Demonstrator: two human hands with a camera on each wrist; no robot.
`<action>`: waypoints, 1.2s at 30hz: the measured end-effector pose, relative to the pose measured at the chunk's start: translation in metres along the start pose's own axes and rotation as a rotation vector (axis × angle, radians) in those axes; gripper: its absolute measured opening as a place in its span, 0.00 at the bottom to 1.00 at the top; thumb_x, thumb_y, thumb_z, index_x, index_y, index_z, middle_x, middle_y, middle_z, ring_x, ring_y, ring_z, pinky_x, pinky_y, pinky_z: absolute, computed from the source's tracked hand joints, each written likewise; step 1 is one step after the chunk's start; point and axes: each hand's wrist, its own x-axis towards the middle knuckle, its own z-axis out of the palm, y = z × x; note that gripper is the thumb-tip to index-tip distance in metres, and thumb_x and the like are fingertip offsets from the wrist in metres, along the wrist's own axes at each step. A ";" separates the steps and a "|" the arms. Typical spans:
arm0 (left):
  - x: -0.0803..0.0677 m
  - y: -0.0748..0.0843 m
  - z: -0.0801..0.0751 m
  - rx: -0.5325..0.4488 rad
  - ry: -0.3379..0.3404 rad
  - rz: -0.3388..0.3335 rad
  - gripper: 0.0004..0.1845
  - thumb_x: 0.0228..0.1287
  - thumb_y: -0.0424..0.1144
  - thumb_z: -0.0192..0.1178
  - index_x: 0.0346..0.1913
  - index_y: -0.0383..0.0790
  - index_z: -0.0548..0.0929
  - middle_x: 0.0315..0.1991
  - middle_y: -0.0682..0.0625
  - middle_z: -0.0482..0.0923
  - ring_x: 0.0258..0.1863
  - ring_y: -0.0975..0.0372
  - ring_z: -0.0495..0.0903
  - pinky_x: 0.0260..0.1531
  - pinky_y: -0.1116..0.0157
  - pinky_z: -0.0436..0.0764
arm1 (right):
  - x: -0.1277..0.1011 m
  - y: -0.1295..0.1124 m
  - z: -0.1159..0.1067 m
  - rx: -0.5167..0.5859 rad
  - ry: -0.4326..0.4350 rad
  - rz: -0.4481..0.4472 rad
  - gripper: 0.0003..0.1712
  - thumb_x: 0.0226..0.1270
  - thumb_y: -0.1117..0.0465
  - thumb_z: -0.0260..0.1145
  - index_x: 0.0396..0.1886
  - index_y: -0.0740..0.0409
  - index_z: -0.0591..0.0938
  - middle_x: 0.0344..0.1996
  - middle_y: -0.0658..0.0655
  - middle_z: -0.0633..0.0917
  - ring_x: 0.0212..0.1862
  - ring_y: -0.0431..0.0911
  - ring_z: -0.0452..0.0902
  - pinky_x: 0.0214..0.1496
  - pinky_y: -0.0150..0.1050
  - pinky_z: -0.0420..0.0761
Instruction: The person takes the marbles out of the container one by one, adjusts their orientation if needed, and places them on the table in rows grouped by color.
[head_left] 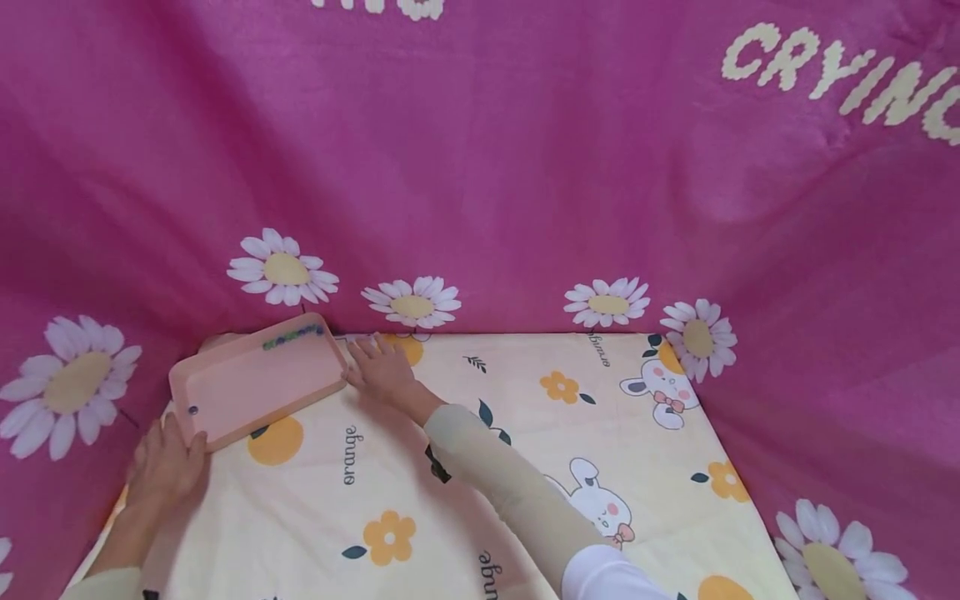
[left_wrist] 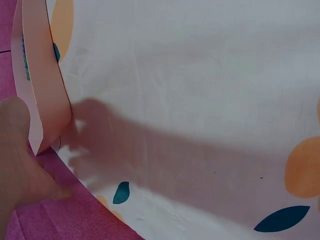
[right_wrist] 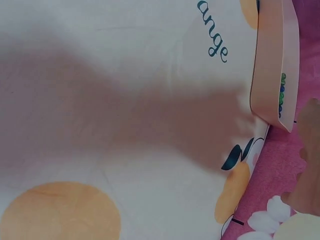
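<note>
A shallow pink rectangular tray (head_left: pixel 255 387) lies at a slant at the far left of the cloth-covered table. Along its far right side, a short row of small green, blue and purple beads (head_left: pixel 292 337) sits inside. One dark bead (head_left: pixel 193 410) is apart from them, in the near left corner. My left hand (head_left: pixel 167 467) is at the tray's left end, its thumb by the near corner and its fingers extended. At the opposite end, my right hand (head_left: pixel 386 375) has its fingers spread, with the fingertips by the tray's short wall.
A pale tablecloth (head_left: pixel 450 500) with orange fruit, flower and rabbit prints covers the table. Magenta fabric (head_left: pixel 487 167) with daisies hangs behind it and at both sides, close to the tray's far edge. Both arms cast shadows on the cloth.
</note>
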 end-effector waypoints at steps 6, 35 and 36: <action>0.004 -0.005 -0.001 -0.007 -0.031 -0.057 0.38 0.79 0.49 0.34 0.70 0.16 0.40 0.65 0.16 0.42 0.63 0.23 0.46 0.57 0.26 0.51 | 0.007 -0.007 0.004 0.019 -0.032 0.036 0.38 0.78 0.34 0.38 0.81 0.41 0.50 0.78 0.45 0.55 0.78 0.49 0.45 0.76 0.49 0.53; 0.021 -0.020 0.009 0.003 -0.142 -0.151 0.40 0.78 0.51 0.32 0.71 0.16 0.39 0.66 0.18 0.41 0.65 0.26 0.47 0.62 0.32 0.54 | 0.017 -0.018 0.022 0.191 -0.143 0.095 0.34 0.80 0.38 0.42 0.80 0.41 0.56 0.78 0.45 0.55 0.78 0.49 0.43 0.76 0.52 0.53; 0.022 -0.020 0.009 0.002 -0.146 -0.159 0.39 0.78 0.50 0.31 0.71 0.16 0.39 0.66 0.18 0.41 0.65 0.26 0.47 0.63 0.32 0.53 | 0.017 -0.019 0.022 0.196 -0.143 0.099 0.34 0.80 0.38 0.42 0.80 0.41 0.56 0.78 0.44 0.55 0.78 0.49 0.43 0.76 0.52 0.53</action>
